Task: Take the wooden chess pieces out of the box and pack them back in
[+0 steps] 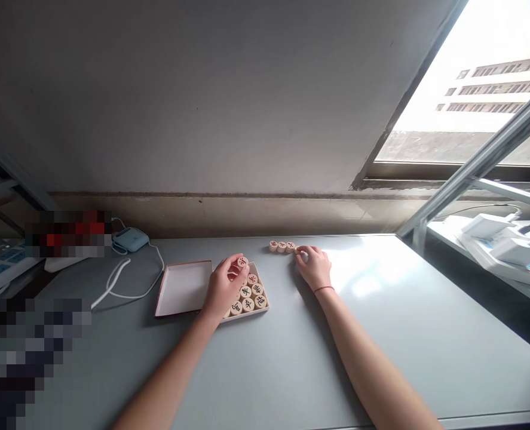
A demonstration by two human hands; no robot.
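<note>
My left hand (227, 280) pinches a round xiangqi piece (242, 262) with a red character, held above the open box. Inside the box (263, 286) lie several more wooden pieces (247, 304), most with black characters; part of them is hidden under my left hand. The shallow box lid (184, 289) rests to the left of it. Farther back, a short row of red-marked pieces (281, 246) lies on the table. My right hand (315, 266), a red string at its wrist, is closed at the right end of that row, with its fingers on a piece there that is mostly hidden.
The grey table (282, 370) meets a wall at the back. A pale blue device (131, 240) with a white cable (155, 286) lies at the left, near a power strip (5, 266). White adapters (493, 227) sit on a shelf at the right, beyond a metal bar (475, 164).
</note>
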